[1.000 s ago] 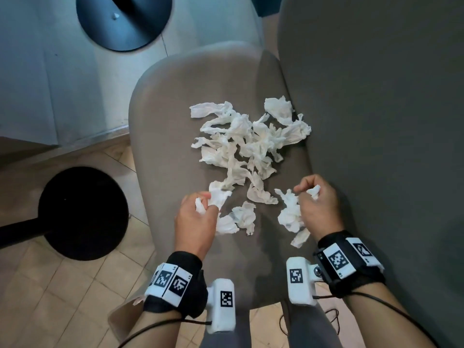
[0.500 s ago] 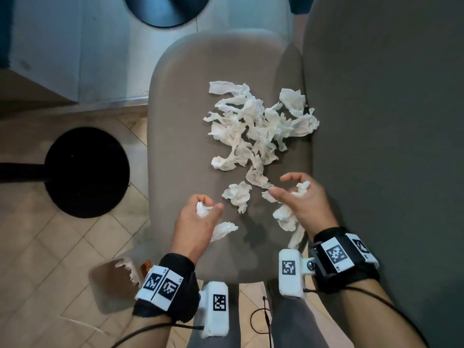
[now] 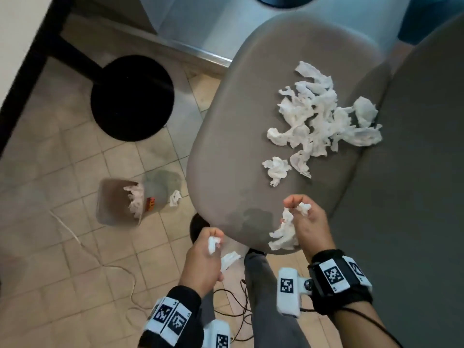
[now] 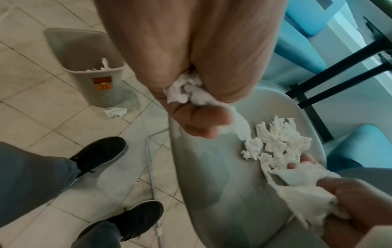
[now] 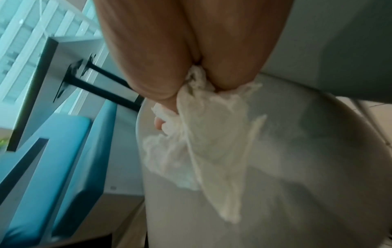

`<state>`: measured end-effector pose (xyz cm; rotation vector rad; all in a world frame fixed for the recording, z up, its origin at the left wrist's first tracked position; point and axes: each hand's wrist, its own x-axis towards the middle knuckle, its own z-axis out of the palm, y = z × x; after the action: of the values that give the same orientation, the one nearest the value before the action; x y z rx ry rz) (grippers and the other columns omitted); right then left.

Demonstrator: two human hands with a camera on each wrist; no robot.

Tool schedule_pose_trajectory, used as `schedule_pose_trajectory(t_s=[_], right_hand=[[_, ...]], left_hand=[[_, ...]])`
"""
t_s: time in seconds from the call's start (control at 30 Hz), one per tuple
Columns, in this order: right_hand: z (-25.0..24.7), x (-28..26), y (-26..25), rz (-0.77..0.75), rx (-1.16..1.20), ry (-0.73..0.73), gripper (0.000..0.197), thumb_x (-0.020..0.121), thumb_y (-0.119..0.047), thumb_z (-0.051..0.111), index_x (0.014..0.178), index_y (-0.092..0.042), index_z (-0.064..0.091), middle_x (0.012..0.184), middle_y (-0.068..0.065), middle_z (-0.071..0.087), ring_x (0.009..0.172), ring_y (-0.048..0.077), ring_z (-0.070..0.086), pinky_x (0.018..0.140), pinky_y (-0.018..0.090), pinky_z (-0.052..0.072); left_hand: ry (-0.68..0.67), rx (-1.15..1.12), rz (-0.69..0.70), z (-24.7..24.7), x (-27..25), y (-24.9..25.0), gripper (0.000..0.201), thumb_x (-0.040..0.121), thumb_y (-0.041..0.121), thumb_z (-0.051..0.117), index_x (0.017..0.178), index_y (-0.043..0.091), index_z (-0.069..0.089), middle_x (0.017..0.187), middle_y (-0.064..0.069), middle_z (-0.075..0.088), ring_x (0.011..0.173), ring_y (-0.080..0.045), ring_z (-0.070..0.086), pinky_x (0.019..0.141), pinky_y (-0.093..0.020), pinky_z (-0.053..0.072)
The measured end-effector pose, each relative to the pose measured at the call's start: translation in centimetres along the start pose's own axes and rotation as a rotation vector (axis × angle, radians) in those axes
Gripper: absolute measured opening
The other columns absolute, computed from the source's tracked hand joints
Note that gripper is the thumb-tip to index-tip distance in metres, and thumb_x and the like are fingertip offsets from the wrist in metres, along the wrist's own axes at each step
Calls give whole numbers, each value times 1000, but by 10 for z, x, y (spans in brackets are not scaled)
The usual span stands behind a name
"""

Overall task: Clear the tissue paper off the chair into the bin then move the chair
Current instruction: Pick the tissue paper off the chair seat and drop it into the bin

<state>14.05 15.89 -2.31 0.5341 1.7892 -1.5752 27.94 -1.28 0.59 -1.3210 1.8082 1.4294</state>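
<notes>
A: Just off the front edge of the chair seat (image 3: 226, 156), the left hand (image 3: 203, 259) is hanging over the tiled floor (image 3: 75, 272), its fingers curling tight round a crumpled wad of tissue (image 3: 213, 243); a loose tail of that wad is dangling below the fist.

B: And the right hand (image 3: 308, 229)?

A: It is hovering over the seat's near corner, gripping a bigger bunch of tissue (image 3: 283, 234) (several pieces, trailing down against the seat edge). The right wrist view is showing the bunch (image 5: 203, 134) spilling from the closed fingers, though blurred.

B: Where is the rest of the paper sitting?

A: Farther back on the seat, a loose pile of tissues (image 3: 324, 116) is lying near the backrest (image 3: 414, 172), with one small ball (image 3: 276, 169) sitting apart on the near side of it.

B: And the bin?

A: The grey bin (image 3: 118, 202) is standing on the floor to the left of the chair, already holding some white paper; one stray tissue (image 3: 175, 198) is lying on the tiles just beside it. Beyond it, a round black table base (image 3: 131, 97) is resting on the floor. The person's black shoes (image 4: 101, 152) are standing near the chair.
</notes>
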Motion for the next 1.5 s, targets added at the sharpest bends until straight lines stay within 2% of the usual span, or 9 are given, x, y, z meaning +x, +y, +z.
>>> schedule_pose_trajectory(t_s=[0.1, 0.3, 0.53, 0.73, 0.83, 1.07, 1.17, 1.3, 1.5], right_hand=[[31, -6, 10, -44, -84, -38, 31, 95, 4, 43, 89, -17, 65, 75, 4, 60, 54, 14, 52, 54, 26, 43], [112, -20, 23, -64, -310, -245, 20, 101, -20, 47, 99, -24, 66, 57, 1, 52, 45, 13, 46, 48, 26, 40], [230, -52, 59, -105, -659, -403, 35, 100, -39, 43, 87, -16, 66, 52, -5, 44, 38, 5, 38, 37, 18, 32], [329, -86, 110, -47, -874, -443, 54, 96, -55, 38, 74, -11, 60, 56, 2, 44, 52, 17, 43, 53, 29, 36], [375, -100, 134, -18, -932, -395, 57, 87, -67, 41, 67, -18, 62, 58, 4, 51, 56, 22, 49, 58, 35, 41], [477, -93, 153, -2, -1053, -444, 28, 85, -50, 60, 80, -23, 66, 76, 1, 66, 79, 25, 62, 80, 40, 49], [509, -78, 153, 32, -993, -457, 6, 82, -22, 59, 81, -24, 64, 71, 2, 61, 71, 23, 58, 64, 32, 51], [538, -58, 141, 13, -1032, -539, 31, 67, -6, 44, 86, -24, 60, 77, 2, 54, 67, 20, 49, 60, 28, 40], [566, -30, 125, -19, -1054, -542, 50, 77, 14, 40, 96, -28, 60, 96, 3, 63, 91, 25, 59, 77, 34, 48]], left_hand=[[41, -62, -79, -18, -7, -34, 25, 100, 20, 46, 106, 43, 55, 93, 9, 71, 72, -20, 63, 49, -25, 46], [86, -241, -123, -65, -20, -83, 22, 102, 32, 47, 98, 21, 66, 75, -1, 58, 59, -15, 51, 39, -18, 37], [173, -338, -208, -140, -19, -180, 55, 86, 73, 40, 70, 25, 60, 68, -8, 62, 63, -21, 63, 66, -38, 56], [268, -419, -243, -221, -28, -255, 59, 98, 56, 37, 61, 14, 50, 63, -6, 58, 59, -20, 55, 61, -33, 42], [333, -391, -256, -265, -30, -286, 58, 100, 53, 36, 79, 9, 66, 74, -3, 65, 68, -18, 59, 67, -32, 45], [346, -386, -162, -334, 12, -329, 25, 93, 38, 54, 75, 22, 48, 69, 3, 53, 71, -21, 56, 62, -34, 42], [285, -385, -124, -349, 43, -330, 7, 90, 23, 52, 85, 25, 47, 88, 2, 52, 87, -23, 54, 72, -33, 41], [246, -388, -120, -366, 72, -318, 20, 82, 3, 47, 93, 20, 45, 100, -2, 42, 93, -27, 49, 80, -36, 41], [225, -256, -94, -384, 98, -295, 38, 78, -2, 49, 110, 20, 48, 112, -4, 42, 105, -25, 43, 81, -34, 40]])
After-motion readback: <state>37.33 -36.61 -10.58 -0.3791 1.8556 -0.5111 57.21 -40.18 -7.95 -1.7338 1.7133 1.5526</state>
